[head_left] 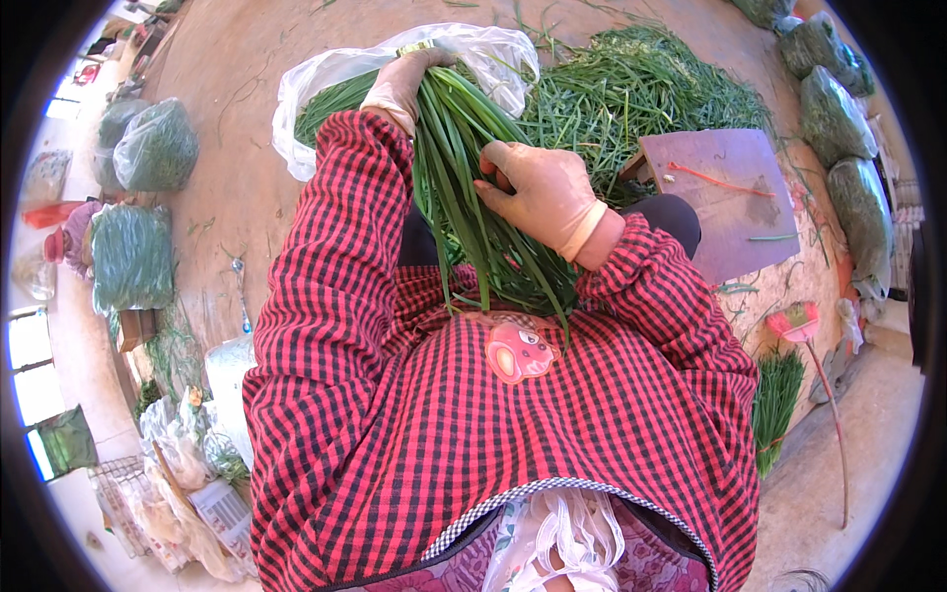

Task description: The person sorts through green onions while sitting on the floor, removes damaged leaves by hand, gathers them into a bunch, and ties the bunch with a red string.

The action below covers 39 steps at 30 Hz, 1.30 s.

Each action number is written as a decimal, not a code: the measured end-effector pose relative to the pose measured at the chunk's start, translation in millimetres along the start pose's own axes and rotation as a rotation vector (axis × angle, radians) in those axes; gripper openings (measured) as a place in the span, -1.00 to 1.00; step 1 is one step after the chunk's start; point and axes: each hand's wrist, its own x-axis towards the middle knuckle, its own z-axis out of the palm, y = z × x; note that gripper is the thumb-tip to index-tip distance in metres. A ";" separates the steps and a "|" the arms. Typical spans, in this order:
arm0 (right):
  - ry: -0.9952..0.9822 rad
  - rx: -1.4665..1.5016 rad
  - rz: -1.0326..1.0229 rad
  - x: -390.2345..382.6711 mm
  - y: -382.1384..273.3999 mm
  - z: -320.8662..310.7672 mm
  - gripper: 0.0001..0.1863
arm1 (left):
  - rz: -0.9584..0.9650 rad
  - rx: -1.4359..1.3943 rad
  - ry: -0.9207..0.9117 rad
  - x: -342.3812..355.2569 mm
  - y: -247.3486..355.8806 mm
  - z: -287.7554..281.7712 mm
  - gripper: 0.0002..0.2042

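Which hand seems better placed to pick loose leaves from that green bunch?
Probably the right hand: its bent fingers are at the fanned part of the green bunch, while the left hand seems busy holding its far end beside the plastic bag.

floor (227, 217) L of bag (505, 57): free | L hand (398, 87): bag fwd + both sides | R hand (547, 192): pile (641, 94) fwd-R, board (725, 232) R
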 end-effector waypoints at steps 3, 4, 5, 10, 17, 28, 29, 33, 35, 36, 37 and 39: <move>0.034 0.038 0.040 2.6 5.4 5.5 -0.77 | -0.020 -0.024 -0.011 -1.2 0.5 -1.3 -0.86; 0.056 0.050 0.047 2.6 8.3 8.2 -0.78 | -0.018 -0.020 -0.011 -1.4 -0.1 -0.7 -0.86; 0.039 0.062 0.071 2.6 10.6 10.3 -0.79 | -0.018 -0.017 -0.010 -2.7 -0.8 -1.2 -0.86; -0.031 0.211 0.134 5.2 20.8 8.2 -0.81 | -0.020 0.016 -0.001 -0.1 -4.0 -1.9 -0.85; -0.437 0.918 0.323 24.5 15.6 -56.7 -0.85 | 0.247 0.035 0.227 31.7 4.4 -12.2 -0.81; -0.235 0.772 0.348 -24.6 57.1 -100.1 -0.72 | 0.341 -0.246 0.277 56.9 56.3 -94.1 -0.70; -0.182 0.801 0.336 -25.9 64.3 -95.7 -0.75 | 0.320 -0.288 0.294 57.8 56.1 -99.0 -0.71; -0.153 0.865 0.239 -34.6 67.7 -89.4 -0.77 | 0.316 -0.346 0.310 58.1 53.2 -113.2 -0.74; -0.218 0.768 0.149 -34.6 74.2 -72.6 -0.77 | 0.320 -0.325 0.338 59.2 51.9 -118.1 -0.75; -0.246 0.746 0.136 -34.2 75.0 -63.2 -0.76 | 0.323 -0.315 0.347 53.0 54.6 -111.2 -0.75; -0.218 0.701 0.161 -33.7 77.5 -49.0 -0.74 | 0.340 -0.324 0.380 45.3 53.3 -101.8 -0.75; -0.209 0.567 0.189 -22.6 71.9 -32.1 -0.72 | 0.357 -0.310 0.384 41.5 52.2 -101.9 -0.79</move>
